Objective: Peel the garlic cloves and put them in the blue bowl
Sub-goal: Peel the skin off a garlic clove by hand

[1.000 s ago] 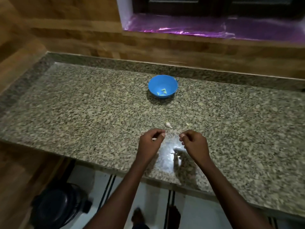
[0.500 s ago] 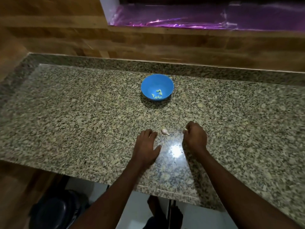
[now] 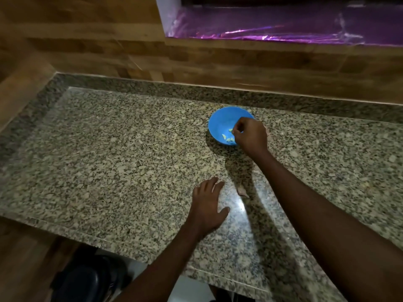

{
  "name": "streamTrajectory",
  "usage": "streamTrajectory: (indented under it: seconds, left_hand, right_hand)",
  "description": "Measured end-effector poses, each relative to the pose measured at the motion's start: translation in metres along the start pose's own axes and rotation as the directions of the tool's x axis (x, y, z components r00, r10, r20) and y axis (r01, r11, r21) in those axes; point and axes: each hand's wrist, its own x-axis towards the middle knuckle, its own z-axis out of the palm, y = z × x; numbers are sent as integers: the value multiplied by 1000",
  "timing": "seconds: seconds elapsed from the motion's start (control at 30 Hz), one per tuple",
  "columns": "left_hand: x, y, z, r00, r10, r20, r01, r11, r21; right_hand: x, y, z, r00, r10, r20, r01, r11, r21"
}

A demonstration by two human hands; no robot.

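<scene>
My right hand (image 3: 250, 137) is out over the near-right rim of the bowl (image 3: 222, 123), fingers bunched together with the tips pointing down into it. Can't tell if there's a clove pinched in there or not, the tips are too small and dark to make out. A few peeled cloves (image 3: 229, 138) sit in the bottom of the bowl, right at my fingertips, about 9 o'clock from my knuckles.

My left hand (image 3: 208, 204) is lying flat on the counter (image 3: 109, 160), fingers straight and loose, holding nothing. One unpeeled clove (image 3: 243, 190) is lying on the granite just beside it, around 2 o'clock from that hand, close to the fingertips but not touching. From the bowl that clove is down at roughly 6 o'clock, well apart, in the shadow of my right arm.

The bowl itself sits toward the back of the counter, near the wood wall (image 3: 218, 62).
</scene>
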Motion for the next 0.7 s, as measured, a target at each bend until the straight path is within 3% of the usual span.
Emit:
streamTrajectory:
  seconds: [0.07, 0.27, 0.47, 0.57, 0.7]
  left_hand:
    - [0, -1, 1, 1000, 0, -2, -1, 1000, -26]
    - [2, -9, 5, 1000, 10, -23, -12, 996, -86]
    - [3, -10, 2, 999, 32, -21, -34, 995, -89]
    - [1, -8, 3, 1000, 24, -13, -25, 998, -63]
    - [0, -6, 3, 999, 35, -2, -35, 999, -7]
  right_hand:
    - [6, 2, 3, 1000, 15, 23, -15, 1000, -11]
    - [-49, 22, -3, 993, 17, -115, -17, 1000, -2]
    - [-139, 65, 14, 981, 153, 123, -139, 984, -111]
    - [-160, 75, 23, 991, 74, 111, -64, 994, -85]
    - [-166, 74, 23, 995, 84, 59, -83, 996, -14]
